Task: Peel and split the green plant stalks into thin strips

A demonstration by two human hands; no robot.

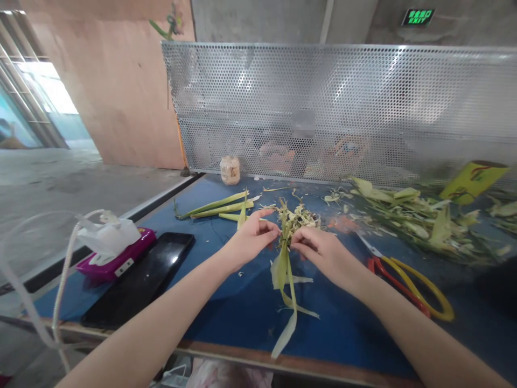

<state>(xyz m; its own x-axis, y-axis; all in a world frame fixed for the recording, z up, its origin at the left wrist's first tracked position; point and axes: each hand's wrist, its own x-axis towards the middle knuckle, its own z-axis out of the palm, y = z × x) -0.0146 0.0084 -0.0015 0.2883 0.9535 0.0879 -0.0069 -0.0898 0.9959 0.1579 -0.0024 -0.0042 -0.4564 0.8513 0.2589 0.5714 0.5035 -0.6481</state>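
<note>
Leaf bundle: a tuft of green and dried strips, the leaf bundle (287, 229), is held over the middle of the blue table top (226, 307), between the two hands. Its long strips are trailed down toward the near edge.
Position to the fingers: the bundle's narrow waist is caught directly between the fingertips of both hands; the frayed head is left standing clear above them.
Left hand: the left hand (251, 238) is closed in a pinch — thumb and forefinger are pressed on the bundle's left side, and the other fingers are curled in.
Right hand: the right hand (319, 252) is likewise pinched shut on the bundle's right side, knuckles turned up.
Scissors: the yellow-and-red-handled scissors (407, 280) are laid flat, just right of the right wrist.
Cut stalks: the green stalks (218, 207) are laid behind the left hand.
Leaf heap: the loose leaves (412, 215) are piled at the far right.
Jar: a small jar (230, 170) is stood against the perforated screen (323, 108) — its contents cannot be made out.
Pink box: white tissue is seen bulging from the pink box (121, 258) at the left edge, and a dark phone (141, 283) is laid just beside it.
</note>
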